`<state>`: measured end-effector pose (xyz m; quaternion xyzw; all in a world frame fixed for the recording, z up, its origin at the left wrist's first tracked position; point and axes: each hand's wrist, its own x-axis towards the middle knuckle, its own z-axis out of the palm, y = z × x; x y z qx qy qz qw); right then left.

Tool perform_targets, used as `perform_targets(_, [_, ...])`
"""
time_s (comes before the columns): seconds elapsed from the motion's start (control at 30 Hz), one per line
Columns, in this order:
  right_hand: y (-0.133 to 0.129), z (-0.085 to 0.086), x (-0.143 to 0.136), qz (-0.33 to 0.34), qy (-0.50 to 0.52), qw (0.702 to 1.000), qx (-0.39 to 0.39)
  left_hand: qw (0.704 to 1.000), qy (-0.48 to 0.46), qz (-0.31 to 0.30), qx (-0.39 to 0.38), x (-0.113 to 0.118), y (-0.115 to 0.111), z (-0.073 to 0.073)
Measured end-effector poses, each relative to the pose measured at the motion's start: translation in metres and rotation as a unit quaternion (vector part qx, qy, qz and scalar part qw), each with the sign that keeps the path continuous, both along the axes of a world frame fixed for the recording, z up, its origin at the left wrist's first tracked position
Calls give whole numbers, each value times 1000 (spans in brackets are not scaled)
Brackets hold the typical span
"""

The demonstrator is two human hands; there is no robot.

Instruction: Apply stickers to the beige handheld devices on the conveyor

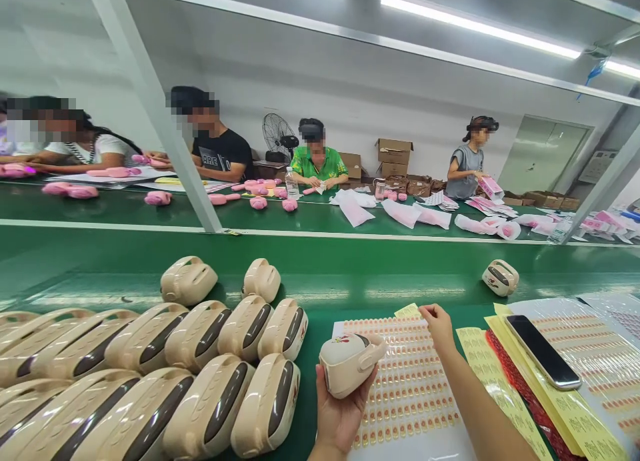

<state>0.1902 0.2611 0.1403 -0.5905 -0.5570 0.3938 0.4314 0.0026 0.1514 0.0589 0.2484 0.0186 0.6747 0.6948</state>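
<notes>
A beige device with a handle [347, 365] rests in my left hand [339, 411], whose fingers wrap round it from below. Its pale face with a small coloured print is turned up. My right hand [438, 324] is closed in a pinch at the top edge of a sheet of small round stickers [405, 387], beside a small yellow paper piece [407, 311]. Whatever is between those fingertips is too small to make out. The sticker sheet lies flat on the green table, partly under my right forearm.
Rows of similar beige devices [200, 401] fill the left. A phone [543, 351] lies on yellow sheets [580, 414] at right, near more sticker sheets. One device [500, 277] stands farther back. Across the green belt, several people handle pink items behind a metal frame [155, 107].
</notes>
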Motion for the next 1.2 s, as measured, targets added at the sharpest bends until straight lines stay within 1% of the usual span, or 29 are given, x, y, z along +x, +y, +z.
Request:
perform_targets(0.1, [-39, 6, -35, 47, 92, 994, -29, 998, 39, 32, -36, 1, -2, 2])
perform_targets(0.17, [-66, 9, -57, 78, 134, 987, -49, 996, 49, 49, -48, 1, -5, 3])
perform_targets(0.23, [-85, 12, -75, 89, 171, 980, -57, 995, 53, 61, -53, 2, -7, 5])
perform_targets(0.3, [-95, 14, -85, 77, 212, 973, -47, 995, 55, 62, -51, 3, -8, 7])
perform_targets(0.4, [-99, 12, -91, 43, 237, 970, -19, 996, 51, 52, -43, 4, -9, 11])
perform_targets(0.57, [-99, 5, -91, 25, 199, 979, 19, 997, 22, 55, -46, 8, -9, 16])
perform_targets(0.67, [-99, 3, -91, 21, 162, 985, 50, 997, -11, 45, -55, 9, -10, 17])
perform_targets(0.73, [-98, 3, -90, 24, 140, 987, 68, 997, -14, 41, -59, 9, -10, 16])
perform_targets(0.87, [-100, 1, -89, 22, 87, 991, 103, 996, 11, 59, -62, 9, -10, 14])
perform_targets(1.0, [-103, -1, -87, 17, 11, 987, 160, 998, 32, 49, -35, 9, -11, 14])
perform_targets(1.07, [-100, -3, -85, 6, 14, 991, 131, 998, 28, 42, -25, 8, -11, 14])
perform_targets(1.13, [-94, -7, -79, 1, 52, 996, 67, 999, 29, 35, -21, 7, -11, 12])
perform_targets(1.2, [-85, -11, -71, 1, 96, 995, 15, 999, 38, 24, -28, 5, -12, 10])
